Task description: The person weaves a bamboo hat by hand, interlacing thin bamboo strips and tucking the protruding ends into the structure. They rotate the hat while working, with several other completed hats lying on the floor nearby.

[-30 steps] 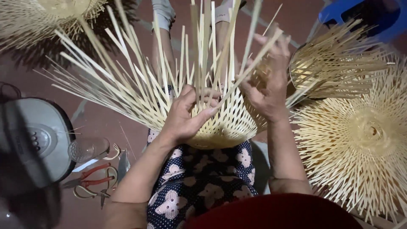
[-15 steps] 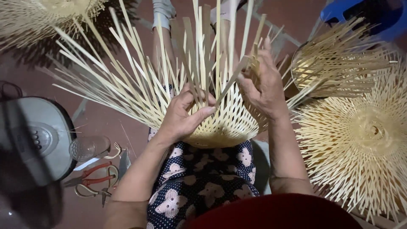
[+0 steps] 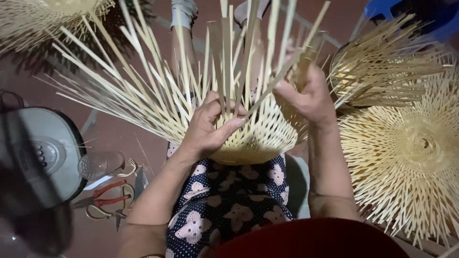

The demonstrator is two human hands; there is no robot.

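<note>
A half-woven bamboo basket [image 3: 260, 138] rests on my lap, its loose pale strips fanning upward and to the left. My left hand [image 3: 210, 126] grips the woven rim at its near left side, fingers pressed over several upright strips. My right hand [image 3: 308, 98] is closed on one long bamboo strip [image 3: 275, 81], which slants up to the right across the basket's open top. My dark floral trousers [image 3: 224, 205] lie below the basket.
A grey fan base [image 3: 43, 155] stands at the left, with a clear glass [image 3: 98, 165] beside it. Red-handled pliers and scissors [image 3: 110, 198] lie on the reddish floor. Unfinished bamboo baskets [image 3: 406, 153] sit at the right and top left. A blue stool [image 3: 416, 14] is at the top right.
My right hand has pulled the bamboo strip down and inward across the basket's upright strips. My left hand stays on the rim, its fingers shifting slightly.
</note>
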